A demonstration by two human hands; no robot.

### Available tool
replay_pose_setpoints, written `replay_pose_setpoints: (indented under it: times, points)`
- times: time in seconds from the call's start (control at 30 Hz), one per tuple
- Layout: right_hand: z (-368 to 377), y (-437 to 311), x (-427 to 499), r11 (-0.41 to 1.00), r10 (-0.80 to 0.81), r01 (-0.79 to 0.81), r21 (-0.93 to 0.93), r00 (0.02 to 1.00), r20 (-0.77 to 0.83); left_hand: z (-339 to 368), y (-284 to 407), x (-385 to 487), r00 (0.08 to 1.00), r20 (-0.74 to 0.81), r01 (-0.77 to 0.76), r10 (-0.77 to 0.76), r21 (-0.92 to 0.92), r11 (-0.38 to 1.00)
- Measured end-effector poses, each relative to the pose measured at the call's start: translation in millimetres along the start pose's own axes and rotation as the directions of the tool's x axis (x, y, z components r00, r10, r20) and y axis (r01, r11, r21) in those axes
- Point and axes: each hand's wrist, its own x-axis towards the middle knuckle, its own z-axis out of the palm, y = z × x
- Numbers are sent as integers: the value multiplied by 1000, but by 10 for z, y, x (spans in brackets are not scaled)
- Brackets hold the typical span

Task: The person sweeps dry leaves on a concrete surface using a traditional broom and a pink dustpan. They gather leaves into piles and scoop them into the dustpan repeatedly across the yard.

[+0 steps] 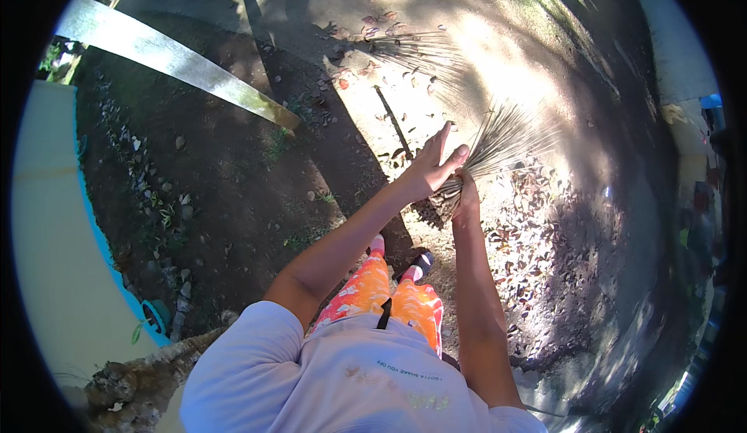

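A stick broom of thin stiff ribs [503, 140] is held in front of me, its sticks fanning out to the upper right. My right hand [466, 202] is closed around the bound lower part of the bundle. Just left of it, my left hand [433, 166] is open, with fingers extended and the thumb apart. Its thumb lies close to the sticks, and whether it touches them I cannot tell. The broom's butt end [444, 206] points down toward my feet.
Dry leaves [528, 229] lie thickly on the ground at right, with more leaves [379, 27] scattered ahead. A pale post [192, 68] rises at upper left. A cream wall [46, 170] with blue trim, a row of stones [137, 167] and a turquoise pot [157, 315] are on the left.
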Motion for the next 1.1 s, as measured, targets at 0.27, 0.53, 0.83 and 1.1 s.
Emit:
replay_pose_setpoints:
  times: [0.27, 0.53, 0.83, 1.1]
  points:
    - [-408, 283, 165, 718, 346, -71, -693, 899, 267, -787, -1545, -235, 755, 451, 656, -477, -536, 532]
    - [-1735, 392, 634, 435, -120, -335, -836, 898, -422, -1599, -3226, -470, 441, -292, 830, -849, -227, 510]
    - [-2048, 626, 898, 954, 211, -277, -118, 893, -397, -1635, -2827, -508, 580, 430, 812, -691, -238, 533]
    - [-2332, 760, 1419, 942, 307, -231, 242, 885, -351, -1592, -2580, -1040, 624, 182, 757, -760, -382, 530]
